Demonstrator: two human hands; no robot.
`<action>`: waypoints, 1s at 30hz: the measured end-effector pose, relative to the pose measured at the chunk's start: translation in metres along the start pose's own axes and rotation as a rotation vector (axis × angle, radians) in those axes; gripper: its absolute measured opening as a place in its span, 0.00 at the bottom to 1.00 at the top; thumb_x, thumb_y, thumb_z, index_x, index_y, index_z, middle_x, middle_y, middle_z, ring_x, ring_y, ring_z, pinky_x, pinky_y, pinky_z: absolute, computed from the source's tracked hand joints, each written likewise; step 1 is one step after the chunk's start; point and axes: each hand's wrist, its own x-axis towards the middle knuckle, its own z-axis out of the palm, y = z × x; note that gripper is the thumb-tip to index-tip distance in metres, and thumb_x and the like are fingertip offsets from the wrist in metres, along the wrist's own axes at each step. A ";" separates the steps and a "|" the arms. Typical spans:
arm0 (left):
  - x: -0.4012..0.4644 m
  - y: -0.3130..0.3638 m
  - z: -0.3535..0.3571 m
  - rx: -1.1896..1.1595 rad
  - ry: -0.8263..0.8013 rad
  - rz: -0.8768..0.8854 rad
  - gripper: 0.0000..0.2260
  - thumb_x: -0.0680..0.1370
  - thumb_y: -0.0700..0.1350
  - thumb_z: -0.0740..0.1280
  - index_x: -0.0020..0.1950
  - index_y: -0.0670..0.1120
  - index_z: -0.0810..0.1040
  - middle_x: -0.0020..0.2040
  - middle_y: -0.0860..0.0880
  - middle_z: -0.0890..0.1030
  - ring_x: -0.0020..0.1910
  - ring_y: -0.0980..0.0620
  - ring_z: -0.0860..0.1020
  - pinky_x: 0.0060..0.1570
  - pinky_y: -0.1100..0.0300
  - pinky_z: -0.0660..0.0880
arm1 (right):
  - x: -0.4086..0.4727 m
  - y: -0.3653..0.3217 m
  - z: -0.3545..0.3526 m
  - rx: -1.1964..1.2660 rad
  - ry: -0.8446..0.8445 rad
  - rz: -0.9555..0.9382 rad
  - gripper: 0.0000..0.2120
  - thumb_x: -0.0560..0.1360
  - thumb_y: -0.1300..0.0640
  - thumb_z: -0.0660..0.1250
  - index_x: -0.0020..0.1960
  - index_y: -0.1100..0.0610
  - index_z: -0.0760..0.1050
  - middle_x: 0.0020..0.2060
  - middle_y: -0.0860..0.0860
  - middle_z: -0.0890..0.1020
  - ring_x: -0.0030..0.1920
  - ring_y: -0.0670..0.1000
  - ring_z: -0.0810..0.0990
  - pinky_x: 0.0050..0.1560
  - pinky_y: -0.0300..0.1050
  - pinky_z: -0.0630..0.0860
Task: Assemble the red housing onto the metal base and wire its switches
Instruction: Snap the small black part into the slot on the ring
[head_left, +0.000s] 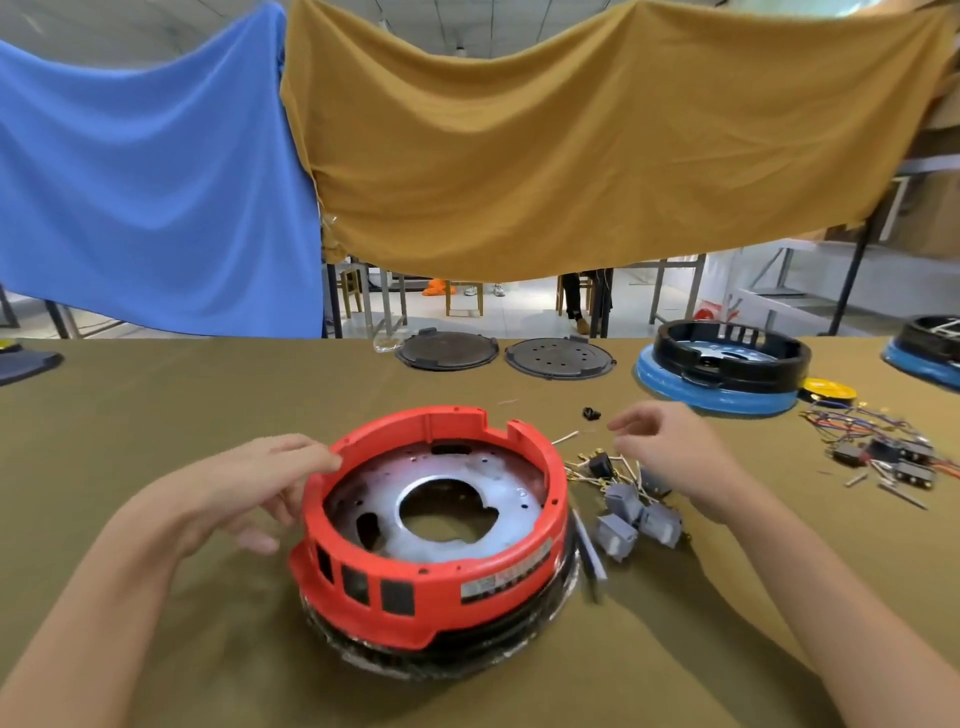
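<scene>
Your left hand (260, 483) is touching the housing (436, 525) rim at nine o'clock with relaxed fingers, while your right hand (670, 457) is hovering loosely open over the switches (631, 512) at three o'clock.

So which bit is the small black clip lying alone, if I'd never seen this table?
Find the red housing at the middle of the table. Just beyond its far right rim, before the right hand, sits the small black clip, alone on the cloth, unlike the grey switches clustered nearer.
</scene>
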 end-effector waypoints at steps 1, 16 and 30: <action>0.001 -0.001 0.001 -0.010 0.020 0.005 0.10 0.77 0.56 0.68 0.41 0.51 0.81 0.35 0.47 0.75 0.33 0.51 0.74 0.30 0.58 0.74 | 0.000 0.000 0.003 -0.086 -0.064 -0.020 0.10 0.75 0.57 0.68 0.56 0.47 0.79 0.49 0.43 0.81 0.53 0.47 0.79 0.48 0.44 0.78; 0.000 0.004 0.007 -0.027 -0.009 0.121 0.18 0.66 0.51 0.70 0.56 0.57 0.80 0.43 0.46 0.79 0.28 0.58 0.77 0.25 0.63 0.73 | -0.001 -0.007 0.010 0.058 0.051 -0.174 0.08 0.82 0.53 0.62 0.56 0.53 0.77 0.48 0.47 0.83 0.51 0.49 0.81 0.54 0.50 0.78; 0.008 0.005 0.024 -0.040 -0.102 0.268 0.10 0.72 0.50 0.69 0.51 0.58 0.85 0.47 0.54 0.86 0.47 0.53 0.84 0.48 0.61 0.78 | -0.018 -0.038 0.009 1.311 -0.243 0.263 0.13 0.77 0.59 0.68 0.59 0.66 0.75 0.45 0.59 0.81 0.37 0.49 0.83 0.39 0.38 0.83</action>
